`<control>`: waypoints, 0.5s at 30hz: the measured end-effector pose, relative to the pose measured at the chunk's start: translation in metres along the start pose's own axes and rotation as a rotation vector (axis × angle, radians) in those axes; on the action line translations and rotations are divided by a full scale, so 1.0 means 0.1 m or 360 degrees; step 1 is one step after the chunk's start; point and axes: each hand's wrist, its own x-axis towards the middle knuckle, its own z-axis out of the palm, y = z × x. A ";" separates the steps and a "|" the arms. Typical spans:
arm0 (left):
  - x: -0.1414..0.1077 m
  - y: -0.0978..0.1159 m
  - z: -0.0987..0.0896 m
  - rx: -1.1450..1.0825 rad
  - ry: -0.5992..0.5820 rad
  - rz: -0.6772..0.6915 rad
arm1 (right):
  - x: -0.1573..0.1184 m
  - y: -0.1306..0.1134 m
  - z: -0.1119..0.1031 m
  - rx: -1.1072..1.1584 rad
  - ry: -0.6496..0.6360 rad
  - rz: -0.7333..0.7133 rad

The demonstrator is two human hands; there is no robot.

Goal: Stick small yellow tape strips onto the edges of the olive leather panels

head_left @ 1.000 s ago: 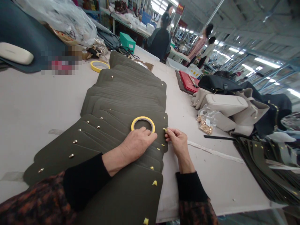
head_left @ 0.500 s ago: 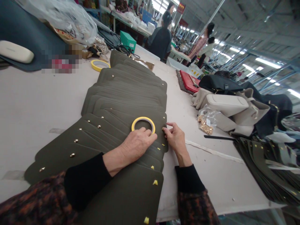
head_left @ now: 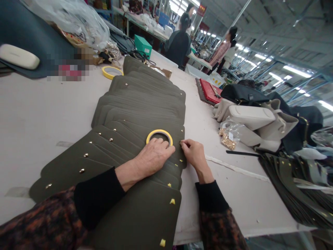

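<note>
Olive-green leather panels (head_left: pixel 135 217) fan out right under you, overlapped like shingles, and your left hand (head_left: pixel 153 156) is planted on them, palm down, fingers lightly curled, no grasp at all. It looks like a weight, pinning the fan so nothing slides. Your right hand (head_left: pixel 194 153) works the panels' right edge, thumb and forefinger pinched together; what's between them, if anything, is too small to tell. Our landmark is the yellow tape roll (head_left: pixel 159 138), lying flat on the panels just above your left fingers. Below the roll, small yellow tabs (head_left: pixel 172 201) dot the nearest panels. Left of it, gold studs (head_left: pixel 82 170) mark the rounded ends, each panel's long axis running across the white work table (head_left: pixel 52 114), and the row marches away from you beyond the roll, edges lined up on the right, seemingly for quick reach. Right of the roll, a plastic bag of gold hardware (head_left: pixel 229 137) sits by cream handbags (head_left: pixel 251 118), with more olive panels (head_left: pixel 288 184) heaped further right. Far beyond the roll, a second yellow tape roll (head_left: pixel 111 72) lies near a green box (head_left: pixel 143 46), and a co-worker in black (head_left: pixel 178 45) stands past the table's end.
</note>
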 end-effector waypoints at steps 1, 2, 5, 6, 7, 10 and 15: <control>0.00 0.00 -0.01 -0.0002 -0.0002 0.0009 | 0.04 0.02 0.01 0.0060 -0.0054 0.0132; 0.00 0.00 -0.01 -0.0011 0.0000 0.0023 | 0.07 0.04 0.01 0.0111 -0.0109 0.0230; -0.01 -0.01 -0.04 -0.0078 0.0045 0.0072 | 0.10 0.10 0.00 0.0169 -0.0179 0.0301; -0.01 -0.02 -0.05 -0.0111 0.0076 0.0088 | 0.09 0.11 -0.01 0.0180 -0.0140 0.0287; -0.02 -0.02 -0.06 -0.0145 0.0111 0.0101 | 0.07 0.11 -0.03 0.0215 -0.0083 0.0287; -0.03 -0.04 -0.09 -0.0225 0.0210 0.0130 | -0.04 0.08 -0.07 0.0402 0.0086 0.0342; -0.06 -0.05 -0.10 -0.0337 0.0285 0.0156 | -0.25 0.04 -0.12 0.0474 0.0132 0.0418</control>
